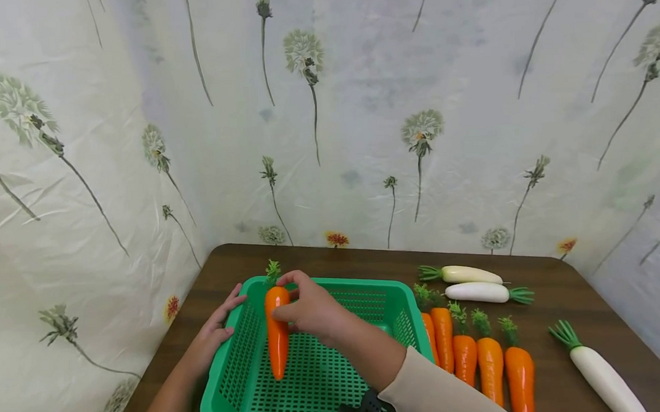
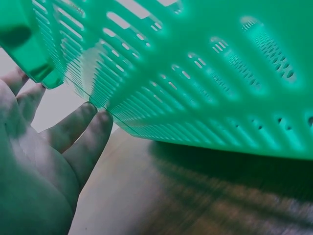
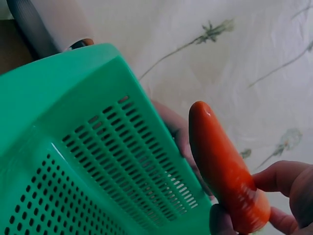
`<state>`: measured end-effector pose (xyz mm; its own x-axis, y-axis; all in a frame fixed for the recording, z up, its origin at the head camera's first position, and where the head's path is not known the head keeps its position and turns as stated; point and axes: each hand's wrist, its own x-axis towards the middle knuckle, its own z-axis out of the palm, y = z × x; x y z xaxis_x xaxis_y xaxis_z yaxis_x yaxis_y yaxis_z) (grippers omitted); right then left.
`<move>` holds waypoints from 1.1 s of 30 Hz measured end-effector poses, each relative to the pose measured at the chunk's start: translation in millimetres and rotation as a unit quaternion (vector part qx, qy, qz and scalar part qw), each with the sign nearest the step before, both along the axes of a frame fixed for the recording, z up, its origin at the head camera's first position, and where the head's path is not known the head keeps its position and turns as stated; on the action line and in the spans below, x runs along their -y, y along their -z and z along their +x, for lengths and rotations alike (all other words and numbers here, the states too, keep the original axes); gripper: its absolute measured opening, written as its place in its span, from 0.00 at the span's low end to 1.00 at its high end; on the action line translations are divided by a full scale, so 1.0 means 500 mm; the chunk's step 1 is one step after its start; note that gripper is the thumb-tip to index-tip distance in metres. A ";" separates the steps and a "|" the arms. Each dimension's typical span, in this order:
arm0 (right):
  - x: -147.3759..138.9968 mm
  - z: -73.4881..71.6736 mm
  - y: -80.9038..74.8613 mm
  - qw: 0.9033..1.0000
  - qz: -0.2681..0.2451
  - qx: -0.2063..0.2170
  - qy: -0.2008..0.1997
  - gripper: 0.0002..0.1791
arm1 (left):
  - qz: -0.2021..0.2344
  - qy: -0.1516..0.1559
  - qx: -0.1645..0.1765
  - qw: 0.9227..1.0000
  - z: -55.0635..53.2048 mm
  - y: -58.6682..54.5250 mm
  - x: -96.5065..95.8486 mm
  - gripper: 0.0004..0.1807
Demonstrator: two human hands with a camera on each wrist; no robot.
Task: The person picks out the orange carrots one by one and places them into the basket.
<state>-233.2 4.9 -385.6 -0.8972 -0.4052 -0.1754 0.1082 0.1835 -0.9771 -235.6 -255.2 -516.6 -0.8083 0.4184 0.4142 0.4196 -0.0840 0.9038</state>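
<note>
An orange carrot (image 1: 277,337) with a green leafy tuft hangs tip-down over the left part of a green plastic basket (image 1: 402,289). My right hand (image 1: 315,308) pinches it near its top between thumb and fingers. In the right wrist view the carrot (image 3: 220,166) shows its smooth rounded tip, with the fingers around its thick end. My left hand (image 1: 211,337) lies along the basket's left side, fingers extended. In the left wrist view straight fingertips of the left hand (image 2: 49,142) meet the slotted outer wall of the basket (image 2: 161,112).
Several carrots (image 1: 490,365) lie in a row right of the basket. Behind them are two white radishes, a rear one (image 1: 471,274) and a front one (image 1: 477,292). Another white radish (image 1: 605,375) lies at the right of the dark wooden table (image 1: 554,276). A flowered cloth (image 1: 360,137) hangs behind.
</note>
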 end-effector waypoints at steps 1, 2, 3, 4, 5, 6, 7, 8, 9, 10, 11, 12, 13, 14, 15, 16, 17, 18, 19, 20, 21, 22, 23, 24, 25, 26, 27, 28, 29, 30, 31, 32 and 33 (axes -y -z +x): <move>0.004 0.000 0.002 1.000 0.000 0.000 -0.001 0.29 | 0.000 0.001 0.001 1.000 0.000 0.000 0.000 0.29; 0.008 -0.001 0.005 1.000 0.002 0.000 -0.002 0.29 | 0.000 0.001 0.002 1.000 -0.001 0.000 0.001 0.29; 0.012 -0.001 0.007 1.000 0.002 0.001 -0.003 0.28 | 0.000 0.001 0.004 1.000 -0.002 -0.001 0.001 0.29; 0.015 -0.002 0.010 1.000 0.002 0.003 -0.005 0.28 | -0.001 0.002 0.006 1.000 -0.002 -0.001 0.002 0.29; 0.019 -0.002 0.013 1.000 0.003 0.004 -0.007 0.28 | -0.002 0.002 0.007 1.000 -0.003 -0.001 0.002 0.29; 0.022 -0.001 0.016 1.000 0.007 0.004 -0.009 0.28 | -0.004 0.001 0.009 1.000 -0.003 -0.002 0.002 0.30; 0.024 0.001 0.019 1.000 0.010 0.005 -0.012 0.28 | -0.006 0.000 0.010 1.000 -0.004 -0.002 0.003 0.30; 0.027 0.003 0.022 1.000 0.012 0.006 -0.015 0.28 | -0.008 -0.001 0.011 1.000 -0.003 -0.002 0.003 0.30; 0.030 0.005 0.024 1.000 0.013 0.007 -0.017 0.28 | -0.009 0.000 0.012 1.000 -0.003 -0.002 0.003 0.30; 0.032 0.008 0.026 1.000 0.014 0.007 -0.019 0.28 | -0.011 -0.001 0.011 1.000 -0.002 -0.002 0.004 0.30; 0.034 0.010 0.029 1.000 0.014 0.008 -0.020 0.28 | -0.012 -0.001 0.010 1.000 -0.002 -0.002 0.004 0.30; 0.036 0.012 0.031 1.000 0.013 0.009 -0.020 0.27 | -0.013 -0.001 0.010 1.000 -0.001 -0.002 0.004 0.30; 0.037 0.013 0.032 1.000 0.011 0.012 -0.021 0.27 | -0.013 -0.001 0.009 1.000 -0.001 -0.001 0.004 0.30; 0.039 0.014 0.034 1.000 0.007 0.014 -0.020 0.28 | -0.013 0.000 0.009 1.000 -0.001 -0.001 0.004 0.30; 0.039 0.014 0.037 1.000 0.006 0.017 -0.020 0.28 | -0.012 0.001 0.008 1.000 -0.001 -0.001 0.004 0.30; 0.040 0.013 0.040 1.000 0.004 0.020 -0.019 0.28 | -0.011 0.001 0.007 1.000 -0.001 -0.001 0.004 0.30; 0.041 0.013 0.042 1.000 0.004 0.023 -0.019 0.28 | -0.010 0.000 0.006 1.000 -0.001 -0.001 0.004 0.29; 0.041 0.012 0.046 0.999 0.004 0.026 -0.017 0.28 | -0.009 0.000 0.006 1.000 -0.001 -0.001 0.004 0.29; 0.041 0.011 0.050 0.999 0.003 0.030 -0.016 0.28 | -0.008 0.000 0.005 1.000 -0.001 -0.001 0.003 0.29; 0.041 0.010 0.054 0.999 0.002 0.034 -0.014 0.28 | -0.008 0.001 0.005 1.000 -0.001 -0.001 0.002 0.29; 0.040 0.009 0.058 0.999 0.001 0.038 -0.012 0.28 | -0.009 0.000 0.006 1.000 -0.001 -0.001 0.001 0.29; 0.040 0.008 0.062 0.999 0.001 0.042 -0.009 0.28 | -0.009 -0.001 0.006 1.000 -0.001 -0.001 0.000 0.29; 0.039 0.007 0.066 0.999 0.004 0.045 -0.007 0.28 | -0.011 -0.002 0.005 1.000 -0.001 -0.001 -0.001 0.30; 0.038 0.006 0.071 0.999 0.004 0.050 -0.006 0.28 | -0.013 -0.003 0.005 1.000 -0.001 0.000 -0.002 0.30; 0.037 0.005 0.074 0.998 0.005 0.054 -0.006 0.29 | -0.014 -0.004 0.004 1.000 -0.001 0.000 -0.003 0.30; 0.037 0.004 0.077 0.998 0.006 0.059 -0.007 0.29 | -0.015 -0.006 0.003 1.000 -0.001 0.000 -0.004 0.30; 0.037 0.003 0.079 0.998 0.006 0.064 -0.008 0.29 | -0.015 -0.008 0.003 1.000 0.000 0.000 -0.004 0.30; 0.037 0.003 0.081 0.998 0.006 0.069 -0.010 0.29 | -0.015 -0.009 0.001 1.000 0.000 0.001 -0.004 0.30; 0.037 0.002 0.083 0.997 0.007 0.071 -0.012 0.30 | -0.015 -0.010 0.000 1.000 0.000 0.001 -0.003 0.30; 0.037 0.002 0.084 0.997 0.005 0.075 -0.013 0.30 | -0.014 -0.011 -0.001 1.000 0.000 0.001 -0.002 0.30; 0.037 0.001 0.085 0.997 0.005 0.077 -0.014 0.31 | -0.013 -0.011 -0.002 1.000 0.000 0.002 -0.002 0.30; 0.038 0.001 0.087 0.997 0.004 0.079 -0.014 0.31 | -0.012 -0.010 -0.002 1.000 0.000 0.002 -0.001 0.29; 0.038 0.001 0.088 0.997 0.004 0.080 -0.013 0.32 | -0.012 -0.010 -0.002 1.000 -0.001 0.002 0.000 0.29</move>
<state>-232.7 -14.0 -429.4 -0.8467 -0.4257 -0.3192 0.2577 0.1968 -0.9460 -236.0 -255.3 -517.5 -0.8148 0.4121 0.4079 0.4247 -0.0547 0.9037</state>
